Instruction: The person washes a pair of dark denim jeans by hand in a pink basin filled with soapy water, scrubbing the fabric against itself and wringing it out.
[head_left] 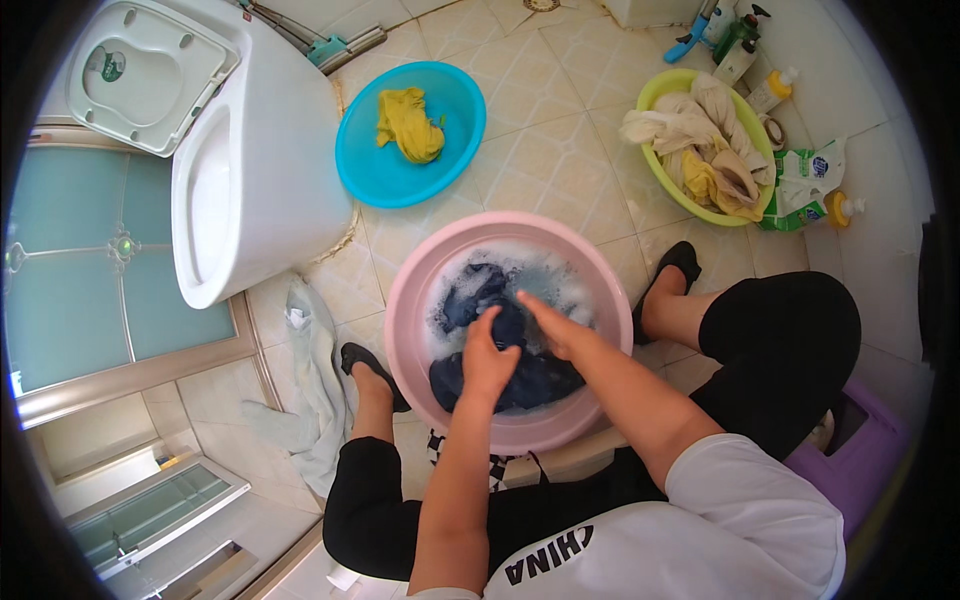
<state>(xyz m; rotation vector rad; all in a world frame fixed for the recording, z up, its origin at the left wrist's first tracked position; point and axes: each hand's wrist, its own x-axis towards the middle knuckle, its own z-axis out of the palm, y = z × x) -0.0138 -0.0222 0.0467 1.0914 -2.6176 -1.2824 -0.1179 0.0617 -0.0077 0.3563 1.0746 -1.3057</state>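
A dark blue garment (465,375) lies soaking in sudsy water inside a pink basin (408,330) between my feet. Over the middle of the basin is my left hand (489,362), its thumb apart from the fingers and nothing seen in its hold. To the right, my right hand (550,328) has its fingers stretched out above the wet cloth and foam. The palms face each other with a gap between them. Whether the fingertips touch the cloth is hard to tell. White suds (565,280) gather mostly along the far side.
Beyond the basin stands a blue basin (360,165) with a yellow cloth (408,125). A green basin (655,95) at far right holds pale clothes (715,125), beside several bottles. A toilet (290,160) is at left; a grey-white cloth (315,370) lies on the floor. A purple stool (860,450) is under me.
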